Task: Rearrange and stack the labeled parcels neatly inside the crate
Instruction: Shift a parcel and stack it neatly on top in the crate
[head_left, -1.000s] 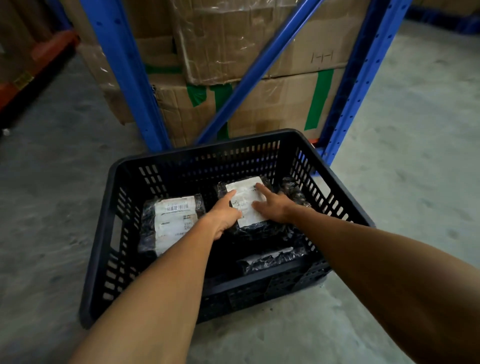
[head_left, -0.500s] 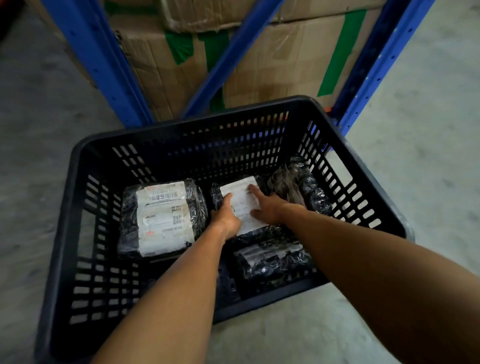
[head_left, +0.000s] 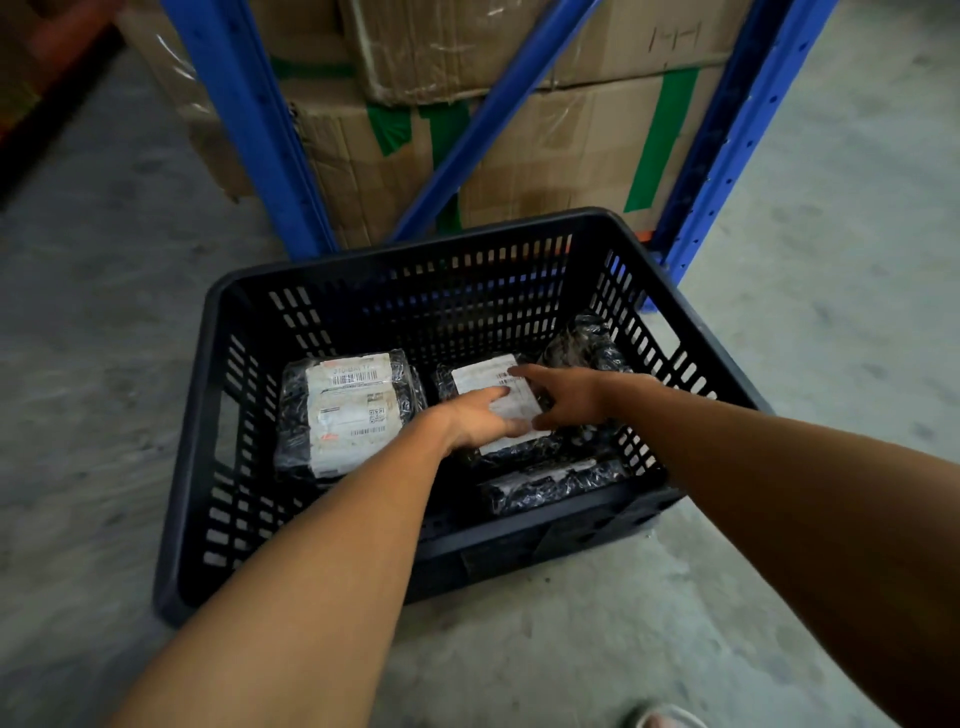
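A black slotted crate stands on the concrete floor. Inside at the left lies a black-wrapped parcel with a large white label. At the middle lies a second labelled parcel. My left hand rests flat on its near left part and my right hand lies on its right side, fingers spread over the label. Another black parcel lies at the near right, and a crumpled black one leans in the far right corner.
Blue rack uprights and a diagonal brace rise just behind the crate. Taped cardboard boxes sit stacked behind them. Grey concrete floor surrounds the crate. A foot tip shows at the bottom edge.
The view has pulled back and tilted up a little. Both hands stay on the middle parcel; my right fingers have spread further across its label.
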